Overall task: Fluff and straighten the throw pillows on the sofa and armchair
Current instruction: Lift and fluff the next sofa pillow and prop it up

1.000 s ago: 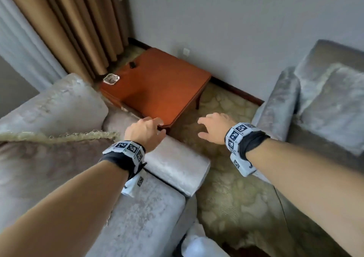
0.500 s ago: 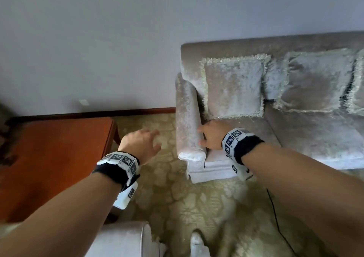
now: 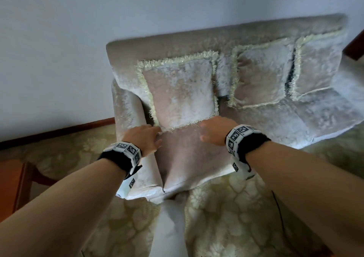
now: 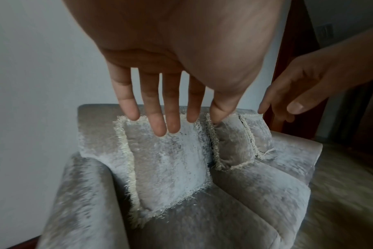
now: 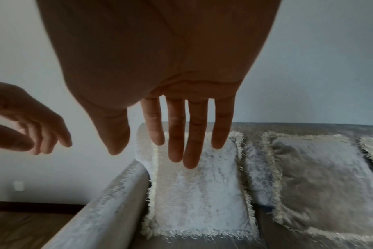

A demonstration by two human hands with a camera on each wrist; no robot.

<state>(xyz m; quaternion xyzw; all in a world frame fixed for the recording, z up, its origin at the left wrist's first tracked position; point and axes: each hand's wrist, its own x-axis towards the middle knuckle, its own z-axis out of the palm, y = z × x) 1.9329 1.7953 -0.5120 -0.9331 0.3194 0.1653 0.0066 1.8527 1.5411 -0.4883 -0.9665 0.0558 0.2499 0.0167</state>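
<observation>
A pale velvet sofa stands against the wall with three fringed throw pillows leaning on its back. The left pillow is nearest, then the middle pillow and the right pillow. My left hand hovers by the left pillow's lower left corner, over the armrest. My right hand is at its lower right corner. In the wrist views the left hand and right hand have straight, spread fingers in front of this pillow, holding nothing.
A reddish wooden side table stands at the left edge. Patterned carpet covers the floor, with a dark cable lying on it. My white-clad leg is up against the sofa front. Dark wood shows past the sofa's right end.
The view has swung right, from the armchair and side table to the sofa. Both hands have moved forward and now sit at the left pillow's lower edge.
</observation>
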